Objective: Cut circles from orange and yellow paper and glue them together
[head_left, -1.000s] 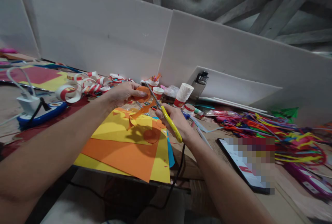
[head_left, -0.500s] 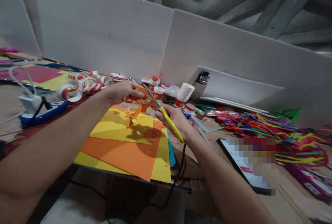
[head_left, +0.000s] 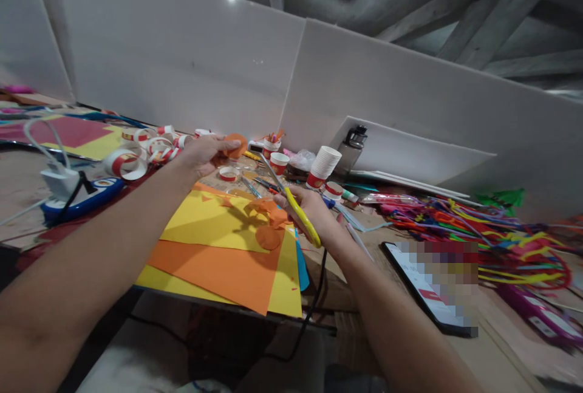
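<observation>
Between the thumb and fingers of my left hand (head_left: 210,153) is a round orange paper disc (head_left: 236,145), raised above the table. My right hand (head_left: 306,209) grips yellow-handled scissors (head_left: 298,214), their blades pointing up and away toward the cups. Orange paper scraps (head_left: 269,214) lie just left of my right hand. Another orange paper circle (head_left: 268,237) rests on the sheets below. Under both hands are stacked yellow paper (head_left: 204,217) and an orange sheet (head_left: 218,270).
Behind my right hand stand stacked paper cups (head_left: 325,165) and a dark bottle (head_left: 353,151). Cut cup rings (head_left: 125,162) and a blue power strip (head_left: 86,195) lie left. A phone (head_left: 428,290) and colourful pipe cleaners (head_left: 510,238) are at right.
My left hand has moved left and up with the orange disc, away from the scissors. The orange offcuts that hung by the blades now lie on the paper near my right hand.
</observation>
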